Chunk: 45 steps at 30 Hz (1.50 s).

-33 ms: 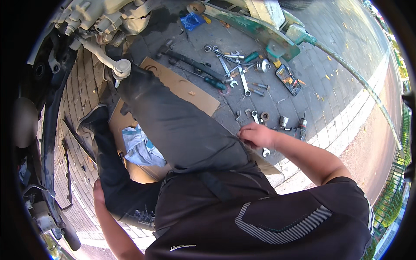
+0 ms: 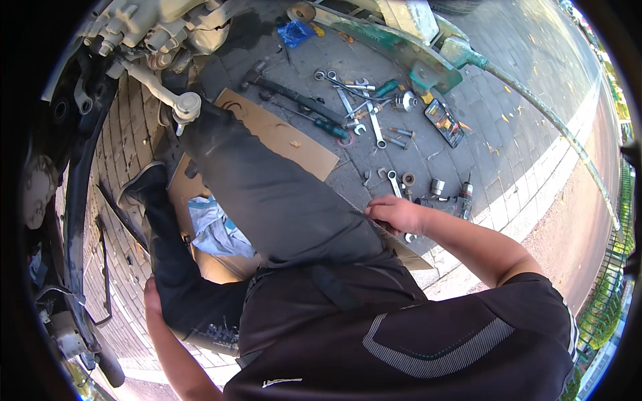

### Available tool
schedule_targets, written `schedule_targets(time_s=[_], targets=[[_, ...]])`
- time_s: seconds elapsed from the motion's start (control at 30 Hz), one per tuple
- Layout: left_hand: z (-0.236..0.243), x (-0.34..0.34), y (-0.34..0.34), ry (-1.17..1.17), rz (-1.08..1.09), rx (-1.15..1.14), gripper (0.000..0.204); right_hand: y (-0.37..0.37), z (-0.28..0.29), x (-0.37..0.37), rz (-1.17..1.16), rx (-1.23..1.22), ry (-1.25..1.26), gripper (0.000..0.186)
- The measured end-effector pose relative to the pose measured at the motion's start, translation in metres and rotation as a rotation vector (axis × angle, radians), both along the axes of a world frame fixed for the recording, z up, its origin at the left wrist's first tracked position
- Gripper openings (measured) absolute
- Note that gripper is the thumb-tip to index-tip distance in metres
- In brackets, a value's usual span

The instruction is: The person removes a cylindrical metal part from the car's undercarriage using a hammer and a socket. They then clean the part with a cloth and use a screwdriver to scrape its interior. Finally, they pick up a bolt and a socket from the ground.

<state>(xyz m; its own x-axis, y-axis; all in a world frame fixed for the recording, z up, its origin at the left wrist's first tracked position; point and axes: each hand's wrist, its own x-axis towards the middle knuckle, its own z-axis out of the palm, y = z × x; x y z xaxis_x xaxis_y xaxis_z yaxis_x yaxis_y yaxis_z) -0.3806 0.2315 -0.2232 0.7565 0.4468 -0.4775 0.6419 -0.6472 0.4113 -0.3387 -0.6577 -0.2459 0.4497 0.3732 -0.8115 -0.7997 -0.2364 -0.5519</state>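
Observation:
My right hand (image 2: 394, 214) is beside my right thigh, its fingers curled in at the edge of the cardboard sheet (image 2: 314, 152). Whatever they hold, if anything, is hidden. A combination wrench (image 2: 393, 180) lies on the paving just past this hand, partly covered by it. My left hand (image 2: 153, 299) rests against the outside of my bent left leg, its fingers mostly out of sight. Between my legs a crumpled light-blue rag (image 2: 217, 226) lies on the cardboard.
Ahead lie a hammer (image 2: 294, 95), a screwdriver (image 2: 328, 125), several wrenches (image 2: 376, 125), bolts and a phone (image 2: 445, 122). A socket (image 2: 437, 186) and a drill (image 2: 466, 197) are to the right. A ball-jointed rod (image 2: 160, 87) projects over my leg; a green jack (image 2: 435, 67) with a long handle stands ahead.
My right hand has shifted slightly down and its fingers have turned in toward my thigh. The left hand stays where it was.

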Motion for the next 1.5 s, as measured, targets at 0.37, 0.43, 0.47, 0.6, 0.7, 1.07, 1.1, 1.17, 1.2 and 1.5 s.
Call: schedule_targets(time_s=[0.37, 0.43, 0.47, 0.6, 0.7, 1.07, 1.1, 1.17, 1.2, 1.5], targets=[[0.006, 0.006, -0.009, 0.047, -0.134, -0.042, 0.063, 0.05, -0.031, -0.002, 1.042, -0.577, -1.04, 0.068], [0.006, 0.007, -0.01, 0.027, 0.012, -0.114, 0.062, 0.062, -0.055, 0.005, 1.047, -0.657, -1.35, 0.066], [0.006, 0.007, -0.011, 0.033, 0.074, -0.099, 0.061, 0.07, -0.071, 0.008, 0.963, -0.665, -1.606, 0.065], [0.007, 0.001, -0.011, -0.007, -0.157, 0.112, 0.059, 0.072, -0.131, 0.034, 1.003, -0.622, -1.524, 0.063], [0.004, -0.003, -0.012, -0.037, -0.198, 0.164, 0.058, 0.03, -0.134, 0.046, 0.808, -0.786, -1.696, 0.045], [0.015, 0.007, -0.013, -0.007, -0.068, -0.006, 0.057, -0.05, -0.039, 0.06, 0.759, -0.965, -1.562, 0.025], [0.016, 0.007, -0.011, -0.014, -0.094, -0.036, 0.057, -0.053, -0.034, 0.046, 0.643, -0.937, -1.464, 0.025], [0.015, 0.008, -0.009, 0.023, -0.088, 0.053, 0.058, -0.056, -0.027, 0.019, 0.563, -0.951, -1.127, 0.024], [0.014, 0.009, -0.008, 0.013, -0.133, 0.026, 0.058, -0.057, -0.022, 0.006, 0.476, -0.96, -1.038, 0.024], [0.014, 0.01, -0.004, -0.033, -0.01, -0.099, 0.063, -0.035, 0.05, -0.059, -0.089, 0.012, -0.096, 0.028]])
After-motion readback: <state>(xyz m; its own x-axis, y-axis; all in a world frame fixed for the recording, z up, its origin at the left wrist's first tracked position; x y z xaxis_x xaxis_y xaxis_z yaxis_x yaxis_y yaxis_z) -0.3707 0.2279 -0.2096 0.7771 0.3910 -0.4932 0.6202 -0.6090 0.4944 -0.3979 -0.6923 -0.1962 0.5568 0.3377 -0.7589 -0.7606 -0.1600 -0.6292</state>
